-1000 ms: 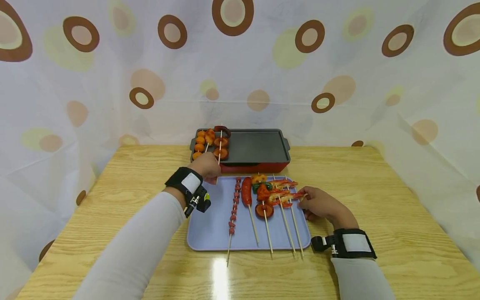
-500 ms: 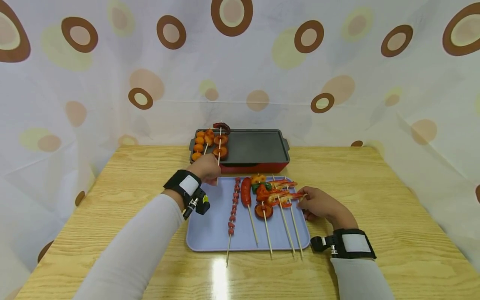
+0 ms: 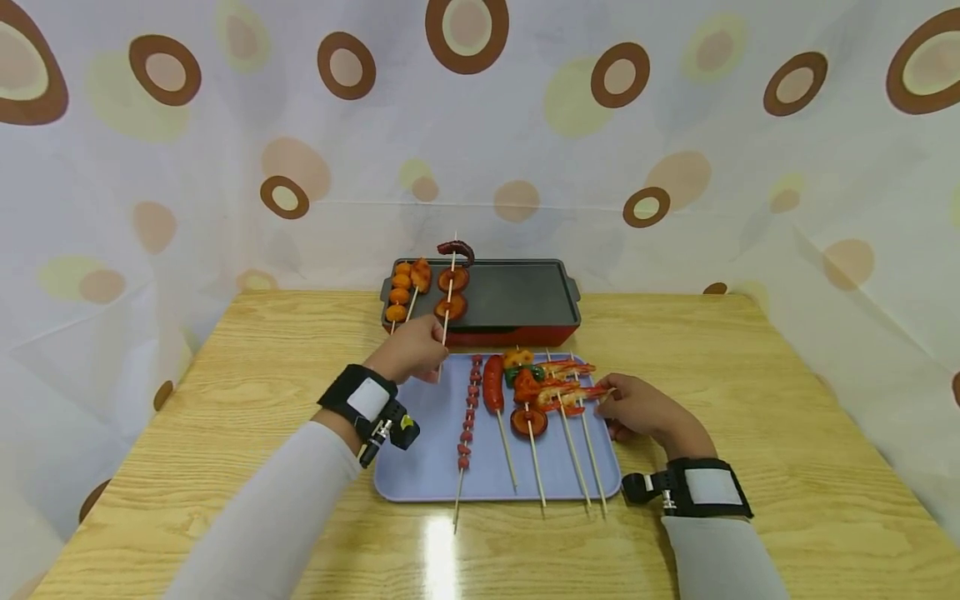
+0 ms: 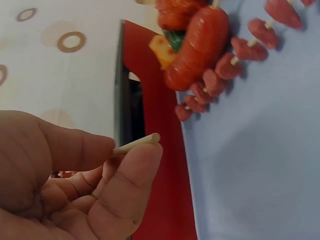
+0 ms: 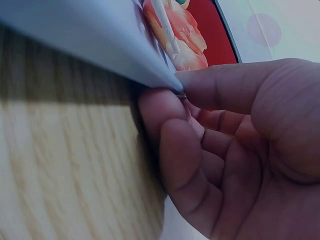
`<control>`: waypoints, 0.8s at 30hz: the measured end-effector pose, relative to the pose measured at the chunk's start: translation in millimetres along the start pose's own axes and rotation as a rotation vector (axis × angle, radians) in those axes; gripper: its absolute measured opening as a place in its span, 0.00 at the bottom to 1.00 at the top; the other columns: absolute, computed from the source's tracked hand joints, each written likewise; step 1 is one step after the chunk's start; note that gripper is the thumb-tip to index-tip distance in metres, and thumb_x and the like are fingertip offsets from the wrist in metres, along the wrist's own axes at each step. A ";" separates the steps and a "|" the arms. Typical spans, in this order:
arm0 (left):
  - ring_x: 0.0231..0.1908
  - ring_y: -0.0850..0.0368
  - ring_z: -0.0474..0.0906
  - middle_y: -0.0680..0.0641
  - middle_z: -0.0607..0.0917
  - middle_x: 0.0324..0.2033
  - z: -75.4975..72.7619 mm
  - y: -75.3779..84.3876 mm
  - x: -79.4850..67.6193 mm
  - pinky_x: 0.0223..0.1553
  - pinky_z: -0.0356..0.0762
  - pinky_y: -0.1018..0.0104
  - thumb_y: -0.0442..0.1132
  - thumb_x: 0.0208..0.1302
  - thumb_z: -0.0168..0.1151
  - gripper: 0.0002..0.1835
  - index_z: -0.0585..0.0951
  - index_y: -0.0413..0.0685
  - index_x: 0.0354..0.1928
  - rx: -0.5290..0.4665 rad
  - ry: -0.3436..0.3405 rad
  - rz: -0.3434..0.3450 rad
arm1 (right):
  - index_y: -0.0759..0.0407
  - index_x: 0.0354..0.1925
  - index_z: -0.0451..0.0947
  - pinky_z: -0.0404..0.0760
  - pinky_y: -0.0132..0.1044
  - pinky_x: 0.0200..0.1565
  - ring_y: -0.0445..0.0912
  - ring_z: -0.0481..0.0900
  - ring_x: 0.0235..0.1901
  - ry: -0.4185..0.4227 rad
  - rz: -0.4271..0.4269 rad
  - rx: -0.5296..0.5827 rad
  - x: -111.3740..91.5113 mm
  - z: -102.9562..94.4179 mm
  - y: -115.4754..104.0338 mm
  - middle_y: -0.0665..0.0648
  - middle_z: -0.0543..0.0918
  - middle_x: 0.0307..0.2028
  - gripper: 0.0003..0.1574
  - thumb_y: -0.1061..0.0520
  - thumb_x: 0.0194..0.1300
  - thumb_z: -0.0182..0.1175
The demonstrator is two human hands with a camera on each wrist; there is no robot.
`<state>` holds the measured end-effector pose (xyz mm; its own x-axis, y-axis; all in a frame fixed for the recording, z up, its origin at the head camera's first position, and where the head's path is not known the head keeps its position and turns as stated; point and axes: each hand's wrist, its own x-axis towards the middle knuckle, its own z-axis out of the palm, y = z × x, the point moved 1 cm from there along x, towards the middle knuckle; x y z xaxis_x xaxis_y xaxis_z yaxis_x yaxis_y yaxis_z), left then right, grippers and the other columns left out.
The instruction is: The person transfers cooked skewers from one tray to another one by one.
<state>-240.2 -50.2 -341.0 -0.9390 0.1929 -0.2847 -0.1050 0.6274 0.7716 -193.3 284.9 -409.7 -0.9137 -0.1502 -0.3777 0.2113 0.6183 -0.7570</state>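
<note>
My left hand [image 3: 411, 348] pinches the bare lower stick of a skewer [image 3: 452, 309] between thumb and forefinger. Two round brown mushroom-like slices and a dark red curled tentacle are threaded on it, overlapping the grill plate in the head view. The stick's blunt end [image 4: 150, 139] pokes out past the fingertips in the left wrist view. My right hand [image 3: 643, 410] grips the right rim of the lavender tray [image 3: 416, 467], thumb on top and fingers beneath the edge [image 5: 165, 82].
A red grill with a dark plate [image 3: 517, 292] stands at the back, bearing an orange-ball skewer [image 3: 400, 296] and a chicken-like skewer [image 3: 421, 275] at its left. On the tray lie a small-meat skewer [image 3: 468, 414], a sausage skewer [image 3: 492, 383], a mixed skewer [image 3: 527, 387] and shrimp skewers [image 3: 570, 396].
My left hand has drawn back slightly toward me, and the held skewer has shifted right, apart from the other two on the grill. The right hand has stayed at the tray's rim.
</note>
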 end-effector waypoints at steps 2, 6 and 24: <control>0.32 0.50 0.77 0.40 0.74 0.36 -0.5 -2.5 -6.4 0.29 0.84 0.64 0.27 0.64 0.59 0.08 0.71 0.38 0.42 -0.031 -0.005 0.013 | 0.67 0.58 0.66 0.78 0.37 0.26 0.46 0.76 0.23 -0.001 0.003 0.005 0.2 0.2 0.8 0.60 0.77 0.31 0.21 0.63 0.70 0.56; 0.31 0.51 0.77 0.40 0.74 0.35 -2.2 -7.4 -20.5 0.29 0.84 0.63 0.26 0.64 0.60 0.09 0.72 0.36 0.43 -0.083 -0.018 0.035 | 0.67 0.58 0.66 0.78 0.37 0.26 0.46 0.76 0.23 0.003 0.006 0.009 1.0 0.3 2.7 0.60 0.76 0.32 0.21 0.63 0.69 0.56; 0.34 0.47 0.76 0.41 0.73 0.34 4.1 -31.7 -66.8 0.32 0.85 0.56 0.26 0.68 0.57 0.06 0.70 0.37 0.41 -0.212 -0.128 0.119 | 0.67 0.58 0.66 0.79 0.37 0.28 0.47 0.76 0.25 -0.016 0.006 0.005 -0.6 -1.2 1.2 0.60 0.76 0.32 0.20 0.62 0.71 0.55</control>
<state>-172.8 -79.9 -348.7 -0.9011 0.3582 -0.2444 -0.0753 0.4258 0.9017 -193.0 286.7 -409.7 -0.9068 -0.1590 -0.3903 0.2181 0.6154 -0.7574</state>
